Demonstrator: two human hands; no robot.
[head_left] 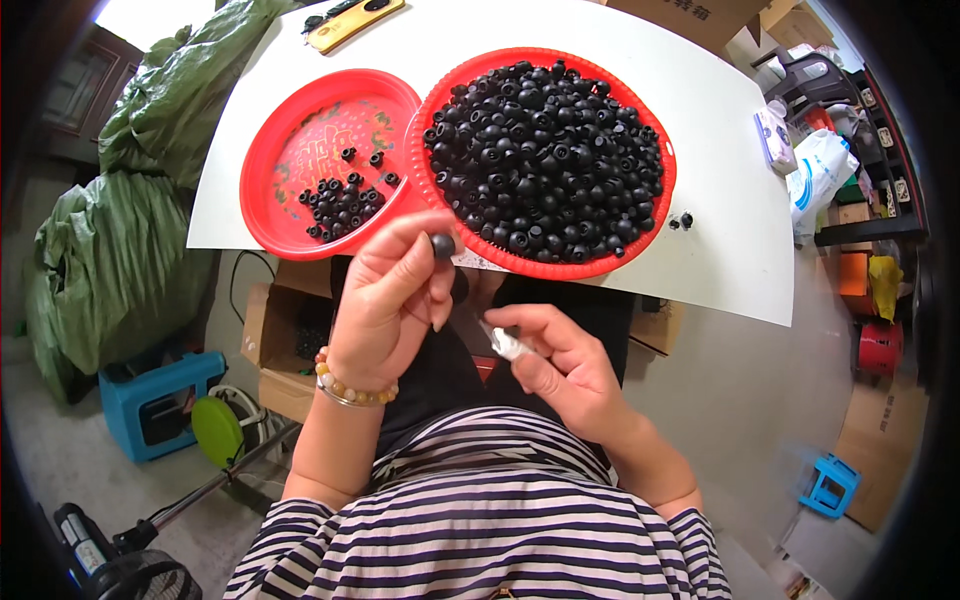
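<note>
The person sits at the edge of a white table (700,130), and the work in hand looks like a sorting or trimming step on small black rubber caps — one cap at a time.

The left hand (385,300) is raised just below the table edge, fingers curled, with thumb and forefinger pinched on a single black cap (442,245). A beaded bracelet (352,385) sits on that wrist. The right hand (560,365) is lower, near the lap, and closed around a small white tool (505,345) whose tip points toward the left hand; what kind of tool it is cannot be told at this size.

On the table, the large red basket (445,100) is heaped with black caps, and the red plate (290,130) just beside it on the left holds a small cluster of them. Two loose caps (681,220) lie on the table to the right of the basket.

Judging by this, the cap is about to be worked with the tool — so the next move calls for bringing the two hands together, keeping the cap steady in the pinch with its opening turned toward the tool tip.
</note>
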